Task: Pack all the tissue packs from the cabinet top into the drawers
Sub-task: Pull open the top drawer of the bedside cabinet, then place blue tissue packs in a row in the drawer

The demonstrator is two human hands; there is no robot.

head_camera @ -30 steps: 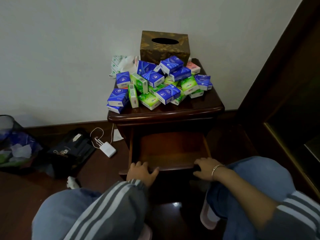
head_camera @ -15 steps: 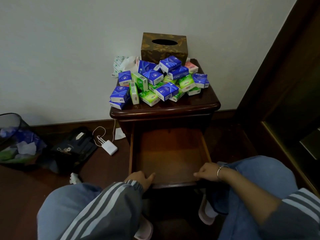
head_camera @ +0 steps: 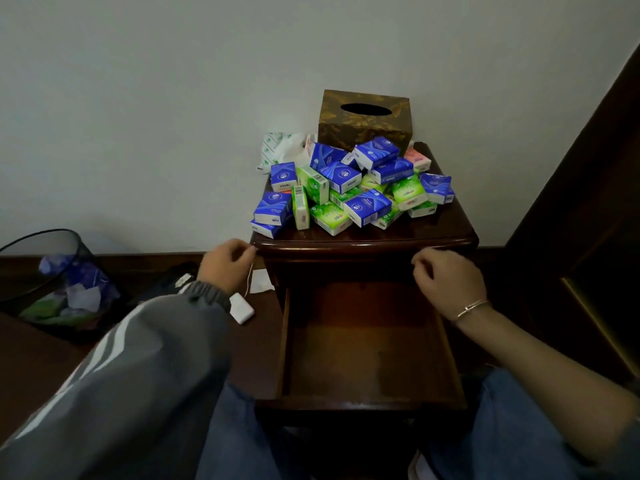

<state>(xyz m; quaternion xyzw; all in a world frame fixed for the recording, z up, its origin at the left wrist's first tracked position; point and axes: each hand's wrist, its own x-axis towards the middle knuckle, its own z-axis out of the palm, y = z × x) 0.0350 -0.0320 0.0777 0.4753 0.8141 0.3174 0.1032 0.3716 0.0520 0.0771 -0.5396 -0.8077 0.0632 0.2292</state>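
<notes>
Several blue, green and pink tissue packs lie heaped on the dark wooden cabinet top. Below it the top drawer stands pulled far out, and nothing lies inside it. My left hand hovers at the cabinet's front left corner, fingers loosely curled, holding nothing. My right hand, with a bracelet on the wrist, hangs just under the cabinet's front edge above the drawer, fingers curled and holding nothing.
A brown tissue box stands at the back of the cabinet against the wall, with white wrappers to its left. On the floor at left are a mesh bin and a white charger. Dark furniture rises on the right.
Both hands pulled the drawer further out, then let go of its front and rose to the cabinet's top edge. The camera came closer.
</notes>
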